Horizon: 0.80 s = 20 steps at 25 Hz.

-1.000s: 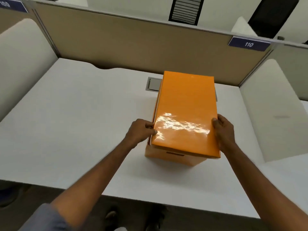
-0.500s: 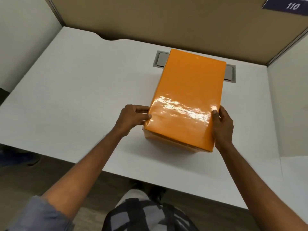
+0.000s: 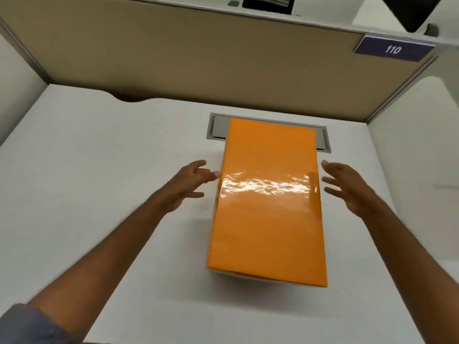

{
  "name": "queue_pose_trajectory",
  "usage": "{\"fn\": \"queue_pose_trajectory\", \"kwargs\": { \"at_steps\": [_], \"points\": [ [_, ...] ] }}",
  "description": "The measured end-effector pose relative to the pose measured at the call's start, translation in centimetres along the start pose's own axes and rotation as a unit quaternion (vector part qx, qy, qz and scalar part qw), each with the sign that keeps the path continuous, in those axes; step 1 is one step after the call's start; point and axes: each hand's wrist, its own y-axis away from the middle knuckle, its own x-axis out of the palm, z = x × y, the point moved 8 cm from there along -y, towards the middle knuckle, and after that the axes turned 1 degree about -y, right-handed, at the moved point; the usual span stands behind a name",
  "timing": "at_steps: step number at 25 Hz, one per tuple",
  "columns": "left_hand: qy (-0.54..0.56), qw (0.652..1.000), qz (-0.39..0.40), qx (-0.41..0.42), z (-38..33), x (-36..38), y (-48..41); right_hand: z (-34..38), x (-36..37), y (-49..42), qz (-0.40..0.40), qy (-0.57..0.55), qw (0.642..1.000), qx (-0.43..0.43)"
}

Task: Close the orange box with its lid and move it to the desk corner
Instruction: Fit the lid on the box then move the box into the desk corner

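The glossy orange rectangular lid [image 3: 268, 202] sits squarely on top of the orange cardboard box [image 3: 248, 275], covering it so fully that only a thin pale strip of the box's near wall shows under the lid's front edge. A bright band of reflected light runs across the lid's middle. The closed box stands on the white desk [image 3: 87, 182], right of the desk's centre, with its long side pointing away from the person.

The far end of the box overlaps the grey rectangular cable hatch [image 3: 218, 129] set into the desk; the hatch shows to the left of the box's far corner, and a narrow piece of it shows again at the right.

The left hand [image 3: 188, 186] is just to the left of the box, about level with the shiny band, fingers spread and loose, grasping nothing; its fingertips come right up to the lid's left edge, though contact cannot be judged through the blur. The right hand [image 3: 347, 187] is just to the right of the box at the same level, palm turned inward, fingers apart and released, with a clear gap between it and the lid. A grey sleeve [image 3: 32, 326] shows on the left arm, at the bottom left, nearer the person than the box.

Beyond the box, past the hatch, rises the tan fabric partition wall [image 3: 198, 58]. Up and to the right of the box, on that partition's top edge, is a dark blue number plate [image 3: 393, 49] reading 110. To the right of the box stands a white side panel [image 3: 417, 145].
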Motion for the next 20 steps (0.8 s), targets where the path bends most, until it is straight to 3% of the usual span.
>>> {"fn": "queue_pose_trajectory", "kwargs": {
  "at_steps": [4,11,16,20],
  "points": [
    [-0.026,0.995,-0.048,0.085,-7.0,-0.1,-8.1,5.6,0.4,-6.2,-0.061,0.014,0.994,-0.094],
    [-0.048,0.994,-0.007,0.101,-8.6,1.1,-14.8,5.1,1.0,-11.1,-0.054,0.125,0.981,-0.141],
    [-0.057,0.993,-0.014,0.101,-8.2,0.4,-16.4,4.3,0.0,-13.8,0.021,0.104,0.986,-0.129],
    [0.008,0.998,0.009,0.067,-7.0,0.8,-17.1,3.4,0.4,-15.0,0.1,0.091,0.987,-0.081]
  ]
}}
